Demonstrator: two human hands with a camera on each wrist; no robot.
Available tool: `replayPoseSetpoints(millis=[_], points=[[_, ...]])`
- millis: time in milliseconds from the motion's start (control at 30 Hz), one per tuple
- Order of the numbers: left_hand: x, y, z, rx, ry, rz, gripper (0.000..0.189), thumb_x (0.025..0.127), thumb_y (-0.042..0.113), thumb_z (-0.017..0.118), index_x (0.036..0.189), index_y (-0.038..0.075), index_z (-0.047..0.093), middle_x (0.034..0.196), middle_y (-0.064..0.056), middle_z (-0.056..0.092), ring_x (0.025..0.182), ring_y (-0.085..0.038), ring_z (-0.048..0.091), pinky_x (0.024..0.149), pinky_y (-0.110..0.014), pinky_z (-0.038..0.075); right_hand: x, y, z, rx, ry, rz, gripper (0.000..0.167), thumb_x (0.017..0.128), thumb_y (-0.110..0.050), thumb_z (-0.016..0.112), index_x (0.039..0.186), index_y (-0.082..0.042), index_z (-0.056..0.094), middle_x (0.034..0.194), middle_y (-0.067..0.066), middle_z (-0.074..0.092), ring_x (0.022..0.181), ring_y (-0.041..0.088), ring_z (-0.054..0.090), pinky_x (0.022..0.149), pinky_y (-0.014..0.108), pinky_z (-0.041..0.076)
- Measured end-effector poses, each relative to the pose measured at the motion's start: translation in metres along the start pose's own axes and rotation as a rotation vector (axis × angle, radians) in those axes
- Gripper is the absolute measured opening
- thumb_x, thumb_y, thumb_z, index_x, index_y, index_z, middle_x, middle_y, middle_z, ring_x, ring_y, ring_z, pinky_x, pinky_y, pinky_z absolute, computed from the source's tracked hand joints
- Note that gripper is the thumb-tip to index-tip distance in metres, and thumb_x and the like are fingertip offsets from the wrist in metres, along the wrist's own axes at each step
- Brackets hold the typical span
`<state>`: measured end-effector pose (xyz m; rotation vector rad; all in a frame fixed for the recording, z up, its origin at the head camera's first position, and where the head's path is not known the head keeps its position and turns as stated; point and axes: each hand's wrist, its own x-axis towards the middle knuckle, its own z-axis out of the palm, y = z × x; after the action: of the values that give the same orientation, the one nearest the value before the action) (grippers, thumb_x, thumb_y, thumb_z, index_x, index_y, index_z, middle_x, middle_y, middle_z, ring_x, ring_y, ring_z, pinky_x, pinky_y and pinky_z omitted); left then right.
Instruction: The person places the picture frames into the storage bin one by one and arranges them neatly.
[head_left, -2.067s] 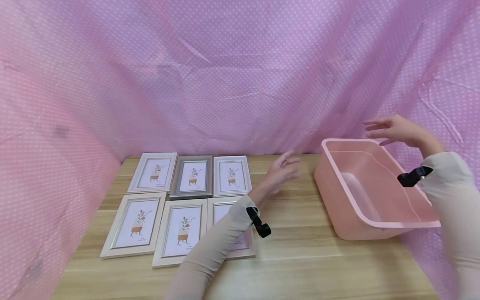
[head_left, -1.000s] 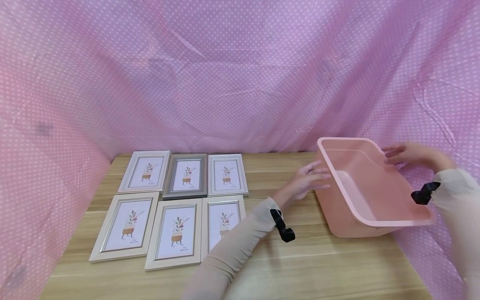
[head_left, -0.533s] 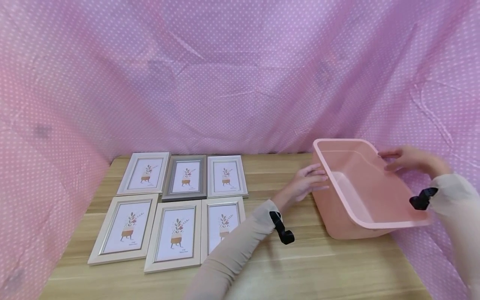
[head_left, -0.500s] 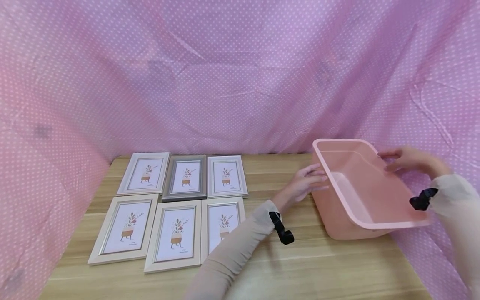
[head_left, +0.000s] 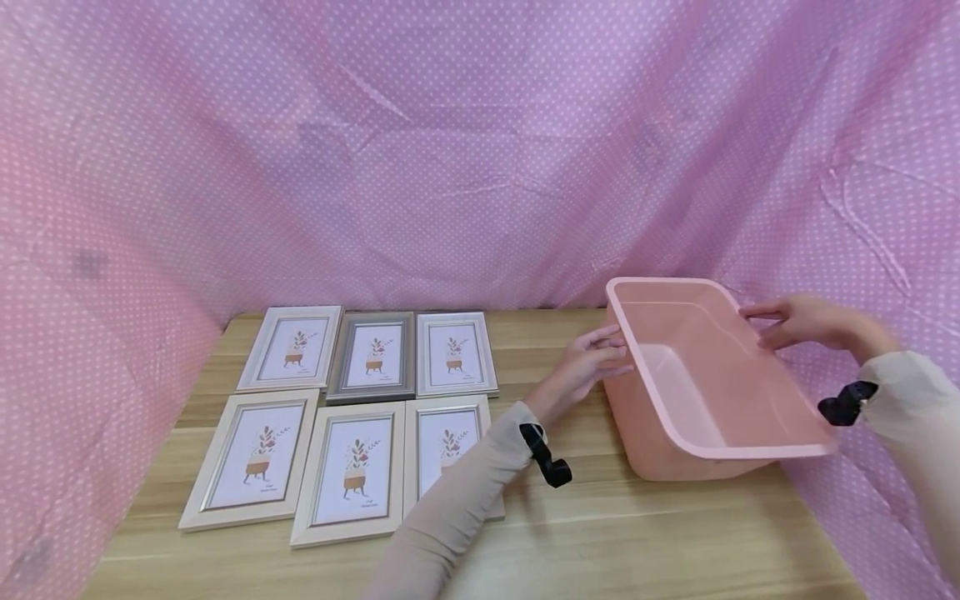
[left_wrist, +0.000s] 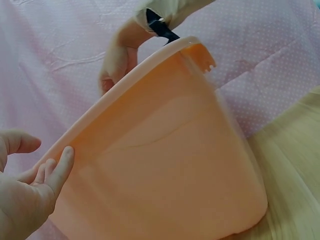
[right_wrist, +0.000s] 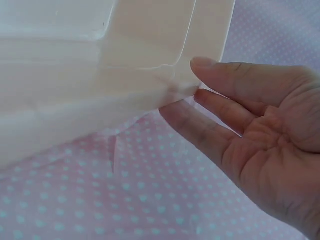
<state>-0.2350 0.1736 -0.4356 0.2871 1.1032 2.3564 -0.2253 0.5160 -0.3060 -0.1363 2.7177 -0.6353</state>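
A pink plastic storage bin [head_left: 705, 454] stands at the right side of the wooden table, its open top tilted toward me. My left hand [head_left: 585, 367] lies along its left outer wall, with extended fingertips just under the rim; in the left wrist view the thumb stays apart from the wall. At the far right edge my right hand [head_left: 813, 323] pinches the rim. The right wrist view shows its thumb [right_wrist: 235, 75] on the inner side and fingers [right_wrist: 197, 125] on the outer side. The bin's inside holds nothing.
Several picture frames lie flat in two rows on the left of the table, among them a grey frame [head_left: 372, 392] and a cream frame [head_left: 348, 533]. My left forearm partly covers the nearest right frame [head_left: 450, 408]. A pink dotted cloth [head_left: 480, 167] hangs behind and at both sides.
Both hands have come down to the bin from above and beside it. The bin has slid left along the table with them. The picture frames stay in their rows.
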Motion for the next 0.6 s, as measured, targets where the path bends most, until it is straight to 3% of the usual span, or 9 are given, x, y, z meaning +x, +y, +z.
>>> replayPoseSetpoints(millis=[300,600], points=[[-0.009,0.015,-0.017,0.001,0.039,0.008,0.053,0.095,-0.015,0.052,0.147,-0.009,0.044,0.097,0.000,0.061,0.084,-0.008,0.066,0.105,-0.053,0.051,0.001,-0.011,0.010,0.093,-0.035,-0.037,0.064,0.084,-0.006,0.079,0.144,-0.002,0.056,0.138,0.034,0.056,0.097,-0.007,0.064,0.082,0.015,0.053],[-0.022,0.038,-0.039,0.086,0.068,0.011,0.053,0.096,-0.012,0.054,0.147,-0.005,0.046,0.107,-0.002,0.064,0.089,-0.010,0.067,0.099,-0.044,0.058,0.006,-0.027,0.027,0.109,-0.033,-0.076,0.073,0.088,-0.012,0.078,0.149,0.007,0.042,0.135,0.033,0.059,0.104,-0.007,0.062,0.085,0.010,0.047]])
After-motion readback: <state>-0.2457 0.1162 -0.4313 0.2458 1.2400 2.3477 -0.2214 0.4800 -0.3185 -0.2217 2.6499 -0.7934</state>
